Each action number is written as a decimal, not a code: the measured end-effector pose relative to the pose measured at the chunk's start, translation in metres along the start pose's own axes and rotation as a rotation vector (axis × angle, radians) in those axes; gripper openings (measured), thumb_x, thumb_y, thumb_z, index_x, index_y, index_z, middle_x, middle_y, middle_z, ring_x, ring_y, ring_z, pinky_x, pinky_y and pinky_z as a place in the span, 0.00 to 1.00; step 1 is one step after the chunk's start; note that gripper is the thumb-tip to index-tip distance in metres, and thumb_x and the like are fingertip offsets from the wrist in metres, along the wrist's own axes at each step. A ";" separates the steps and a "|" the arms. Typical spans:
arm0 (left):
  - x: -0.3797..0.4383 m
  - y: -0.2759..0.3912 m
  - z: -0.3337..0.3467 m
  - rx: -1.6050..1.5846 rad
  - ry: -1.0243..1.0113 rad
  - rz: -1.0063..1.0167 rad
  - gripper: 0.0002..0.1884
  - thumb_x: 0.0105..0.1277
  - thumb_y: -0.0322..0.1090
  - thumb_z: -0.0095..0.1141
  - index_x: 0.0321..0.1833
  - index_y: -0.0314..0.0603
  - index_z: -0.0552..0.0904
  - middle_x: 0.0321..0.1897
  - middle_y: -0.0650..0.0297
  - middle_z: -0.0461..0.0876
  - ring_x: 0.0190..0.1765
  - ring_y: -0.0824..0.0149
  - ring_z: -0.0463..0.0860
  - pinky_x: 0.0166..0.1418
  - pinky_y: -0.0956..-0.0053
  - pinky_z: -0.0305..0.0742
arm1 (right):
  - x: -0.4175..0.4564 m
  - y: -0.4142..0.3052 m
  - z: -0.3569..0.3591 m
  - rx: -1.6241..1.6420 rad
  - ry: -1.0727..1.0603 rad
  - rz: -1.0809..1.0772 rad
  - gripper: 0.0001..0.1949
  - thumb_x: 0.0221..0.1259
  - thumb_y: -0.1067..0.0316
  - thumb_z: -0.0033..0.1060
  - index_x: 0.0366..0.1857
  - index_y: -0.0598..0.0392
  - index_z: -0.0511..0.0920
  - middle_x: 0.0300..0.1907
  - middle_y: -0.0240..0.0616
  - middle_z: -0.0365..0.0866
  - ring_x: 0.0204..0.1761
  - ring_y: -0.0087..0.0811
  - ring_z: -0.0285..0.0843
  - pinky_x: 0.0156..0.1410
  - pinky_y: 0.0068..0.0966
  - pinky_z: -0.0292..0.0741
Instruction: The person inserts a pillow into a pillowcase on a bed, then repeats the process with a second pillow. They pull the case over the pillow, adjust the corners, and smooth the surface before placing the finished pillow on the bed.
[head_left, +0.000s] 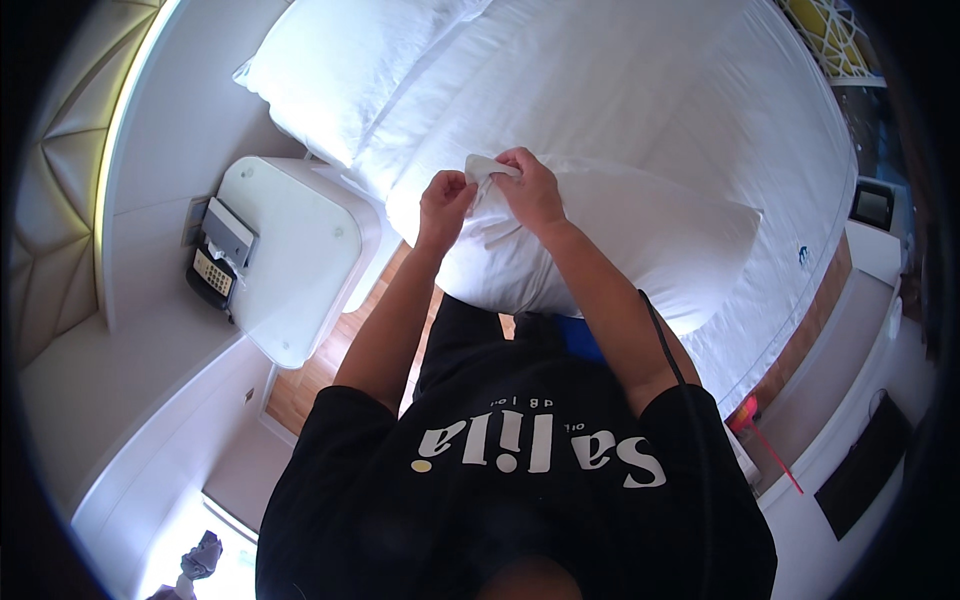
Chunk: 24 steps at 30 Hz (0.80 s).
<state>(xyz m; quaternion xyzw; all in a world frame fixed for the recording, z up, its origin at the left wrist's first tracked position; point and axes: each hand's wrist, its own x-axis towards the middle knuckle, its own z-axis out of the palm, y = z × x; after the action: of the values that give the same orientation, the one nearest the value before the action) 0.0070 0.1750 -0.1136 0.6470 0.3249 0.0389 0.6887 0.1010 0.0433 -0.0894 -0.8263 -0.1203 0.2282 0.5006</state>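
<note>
A white pillow in a pillowcase lies at the near edge of the bed, right in front of my body. My left hand pinches white cloth at the pillow's left end between thumb and fingers. Beside it, my right hand grips a raised flap of the same cloth. Folds gather in the fabric below both hands. Whether the pillow fully fills the case at this end cannot be seen.
White sheets cover the bed, with a second pillow at the upper left. A glass-topped bedside table on the left carries a telephone and a tissue box. Wood flooring shows between table and bed.
</note>
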 end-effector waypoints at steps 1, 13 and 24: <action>0.000 0.003 0.001 -0.032 -0.027 -0.077 0.09 0.65 0.28 0.62 0.44 0.34 0.79 0.32 0.65 0.81 0.36 0.76 0.79 0.39 0.80 0.75 | 0.003 0.003 0.002 0.008 0.015 0.021 0.11 0.56 0.65 0.66 0.42 0.53 0.78 0.40 0.44 0.86 0.44 0.45 0.84 0.50 0.36 0.78; 0.034 0.008 -0.016 -0.035 -0.301 -0.209 0.12 0.68 0.40 0.61 0.46 0.38 0.84 0.33 0.70 0.81 0.35 0.78 0.75 0.40 0.80 0.69 | 0.010 0.010 0.004 -0.121 0.037 -0.140 0.14 0.55 0.65 0.68 0.44 0.54 0.78 0.42 0.42 0.83 0.45 0.39 0.81 0.54 0.32 0.76; 0.068 0.017 -0.018 -0.238 -0.141 -0.138 0.12 0.68 0.36 0.60 0.48 0.37 0.83 0.35 0.69 0.81 0.37 0.77 0.75 0.42 0.79 0.68 | -0.004 0.015 -0.005 -0.765 -0.092 -0.720 0.08 0.55 0.71 0.55 0.37 0.46 0.80 0.37 0.35 0.78 0.47 0.36 0.77 0.59 0.34 0.69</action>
<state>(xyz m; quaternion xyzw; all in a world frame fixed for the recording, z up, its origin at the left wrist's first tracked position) 0.0576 0.2258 -0.1240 0.5381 0.3125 -0.0159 0.7826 0.0995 0.0303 -0.1000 -0.8456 -0.4930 0.0176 0.2041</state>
